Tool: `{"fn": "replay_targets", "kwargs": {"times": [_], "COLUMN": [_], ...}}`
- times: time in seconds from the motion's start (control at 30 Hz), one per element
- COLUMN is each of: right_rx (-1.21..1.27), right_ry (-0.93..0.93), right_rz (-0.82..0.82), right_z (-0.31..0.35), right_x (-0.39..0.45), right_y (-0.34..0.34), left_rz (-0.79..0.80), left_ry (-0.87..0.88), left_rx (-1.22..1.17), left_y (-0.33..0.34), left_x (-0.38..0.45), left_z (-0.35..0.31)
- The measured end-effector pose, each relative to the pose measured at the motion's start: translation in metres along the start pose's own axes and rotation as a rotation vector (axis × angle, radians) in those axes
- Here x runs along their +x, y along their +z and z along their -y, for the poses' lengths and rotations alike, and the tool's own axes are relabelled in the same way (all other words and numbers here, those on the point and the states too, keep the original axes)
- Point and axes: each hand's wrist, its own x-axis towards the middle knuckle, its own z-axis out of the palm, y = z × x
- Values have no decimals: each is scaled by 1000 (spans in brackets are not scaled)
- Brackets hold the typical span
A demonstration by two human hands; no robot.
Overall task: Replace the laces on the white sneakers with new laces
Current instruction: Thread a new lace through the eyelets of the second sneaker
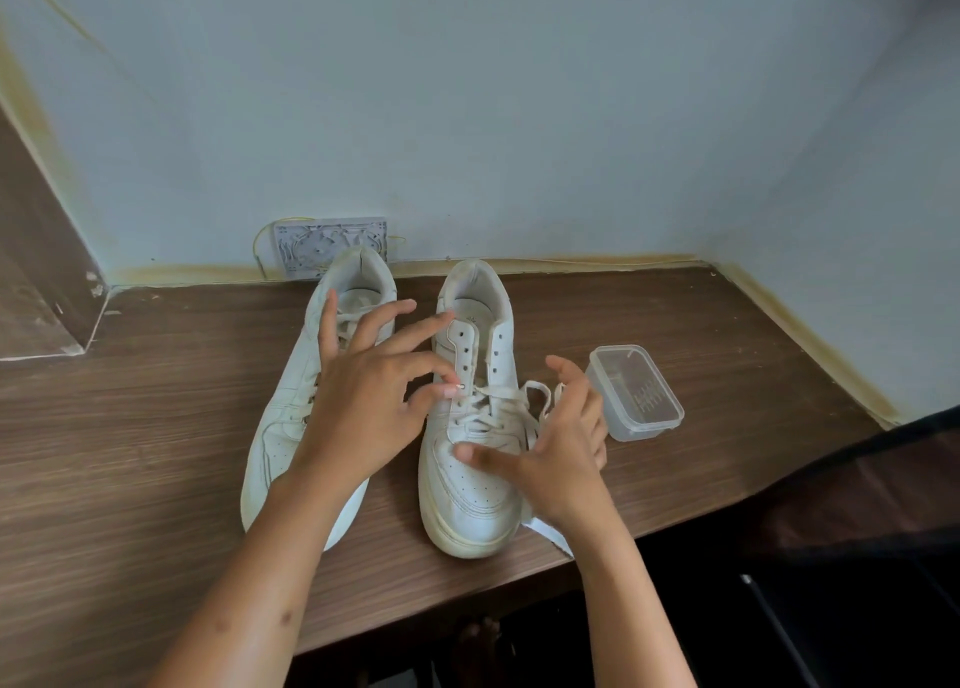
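Pinching the lace tip point(459, 386) between thumb and forefinger, your left hand point(363, 401) sits right at the eyelets of the right-side sneaker point(470, 479), with the other three fingers fanned out wide over the tongue and across toward the other shoe. Your right hand point(558, 453) is spread loose on the outer side of that same sneaker, thumb resting across the toe box, fingers relaxed and slightly bent up near the slack loops of the lace point(535, 391); can't tell whether any finger actually hooks a loop. That sneaker is only laced through the lower eyelets, the upper holes are bare, and a flat white end of lace point(553, 537) trails off by the front edge of the desk point(130, 401) under your wrist. The left-side sneaker point(283, 427) lies just beside it, toes toward you too, partly hidden under your left forearm, with its lacing mostly covered. Off to the right, near your right hand but apart from the shoes, there's a small clear plastic container point(636, 394). Behind the heels, a grey patterned panel point(322, 246) leans against the pale blue wall point(519, 116).
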Motion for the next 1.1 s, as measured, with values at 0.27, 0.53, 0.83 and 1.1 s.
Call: {"fn": "replay_targets", "kwargs": {"times": [0.27, 0.53, 0.83, 1.1], "right_rx": [-22, -19, -14, -23], "right_ry": [161, 172, 159, 175], "right_rz": [86, 74, 88, 94], "right_z": [-1, -3, -4, -3], "right_x": [2, 6, 4, 7], "right_y": [-7, -4, -4, -3], "left_rz": [-308, -119, -359, -178], "left_ry": [-448, -32, -314, -110], "left_rx": [167, 140, 290, 191], "left_y": [-33, -14, -24, -22], "left_x": [-4, 3, -3, 0], "left_z": [20, -7, 10, 7]}}
